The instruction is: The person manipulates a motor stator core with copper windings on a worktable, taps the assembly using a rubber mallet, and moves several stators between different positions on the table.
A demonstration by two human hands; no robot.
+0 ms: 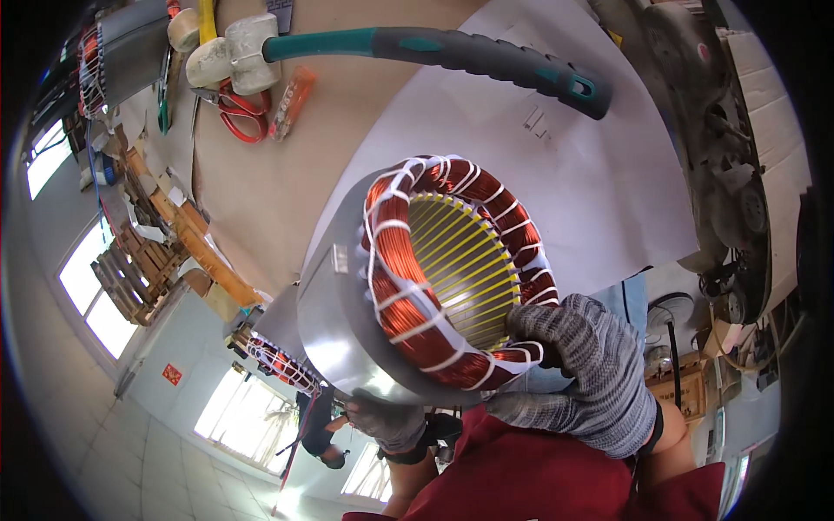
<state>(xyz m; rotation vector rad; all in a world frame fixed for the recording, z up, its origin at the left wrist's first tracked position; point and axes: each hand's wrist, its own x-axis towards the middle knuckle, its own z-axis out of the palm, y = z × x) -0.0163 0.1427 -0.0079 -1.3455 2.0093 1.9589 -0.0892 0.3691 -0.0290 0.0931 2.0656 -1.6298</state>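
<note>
A motor stator is tilted over the near side of the table, its bore facing up and right. Its smooth grey steel shell surrounds yellow slot strips. Red-brown copper windings, tied with white cord, ring its end. My right hand, in a grey knit glove, is closed on the near right of the winding ring. Its fingers reach over into the bore and its thumb lies below. My left hand, also gloved, holds the lower left edge of the shell; its fingertips are partly hidden.
Beyond the stator a white-headed mallet with a green and black handle lies across the table. Near its head are red-handled pliers and an orange packet. A white sheet covers the right side. Other stators stand left. Someone is farther off.
</note>
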